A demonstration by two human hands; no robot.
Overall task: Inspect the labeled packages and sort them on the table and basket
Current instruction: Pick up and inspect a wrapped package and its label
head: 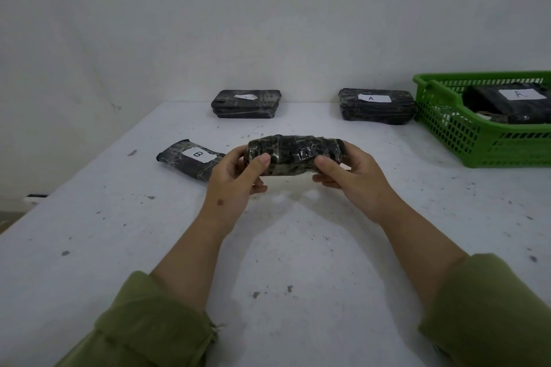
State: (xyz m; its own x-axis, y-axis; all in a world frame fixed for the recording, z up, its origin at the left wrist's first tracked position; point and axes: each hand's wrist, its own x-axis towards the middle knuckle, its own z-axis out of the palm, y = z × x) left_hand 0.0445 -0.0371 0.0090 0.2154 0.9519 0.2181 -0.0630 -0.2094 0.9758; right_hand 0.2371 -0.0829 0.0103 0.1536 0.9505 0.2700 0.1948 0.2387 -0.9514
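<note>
Two hands, left hand [238, 171] and right hand [347, 171], grip a held package [293, 155] above the tabletop [298, 262].
Inspection step: no label faces the camera; probably rotate next, then sort beside package B [190, 162] or into the basket [447, 125].

my left hand [235, 176] and right hand [348, 176] hold a black wrapped package [295, 155] above the white table [119, 247].
</note>
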